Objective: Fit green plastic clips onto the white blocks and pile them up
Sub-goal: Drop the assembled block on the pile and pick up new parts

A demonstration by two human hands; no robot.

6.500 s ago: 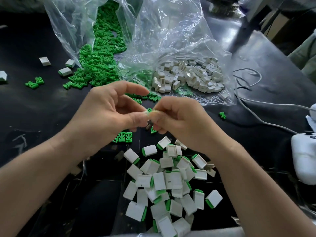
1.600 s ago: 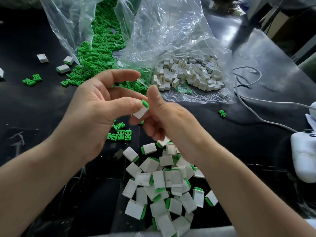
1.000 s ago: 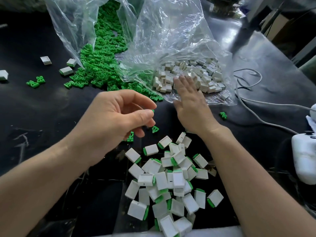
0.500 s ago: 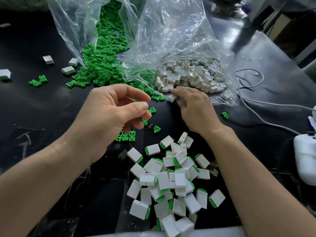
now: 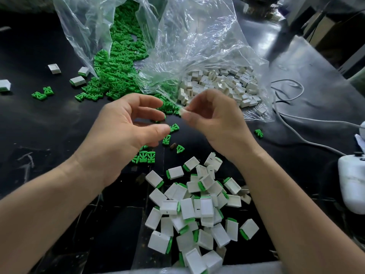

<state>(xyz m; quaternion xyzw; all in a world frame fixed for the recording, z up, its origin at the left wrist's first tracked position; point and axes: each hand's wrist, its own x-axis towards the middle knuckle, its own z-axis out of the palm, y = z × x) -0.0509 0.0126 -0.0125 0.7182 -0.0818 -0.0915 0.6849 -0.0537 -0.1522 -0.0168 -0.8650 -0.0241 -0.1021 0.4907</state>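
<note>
Work surface: black table top (image 5: 39,123), glossy and scuffed, reflecting light at its far right.

Right hand (image 5: 215,121): thumb and forefinger pinch 1 white block (image 5: 182,111), raised above the table in front of the bags.

Left hand (image 5: 122,133): fingers loosely curled, thumb and forefinger apart. A green clip (image 5: 174,127) sits at the thumb tip; whether it is held cannot be told.

2 clear bags lie open at the far side: the clip bag (image 5: 83,30) spilling green clips, the block bag (image 5: 197,36) holding white blocks.

The pile of fitted blocks (image 5: 193,210) lies near, between the forearms.

A white cable (image 5: 296,119) and a white device (image 5: 351,186) occupy the right edge. Brown boxes (image 5: 333,30) stand beyond.
</note>
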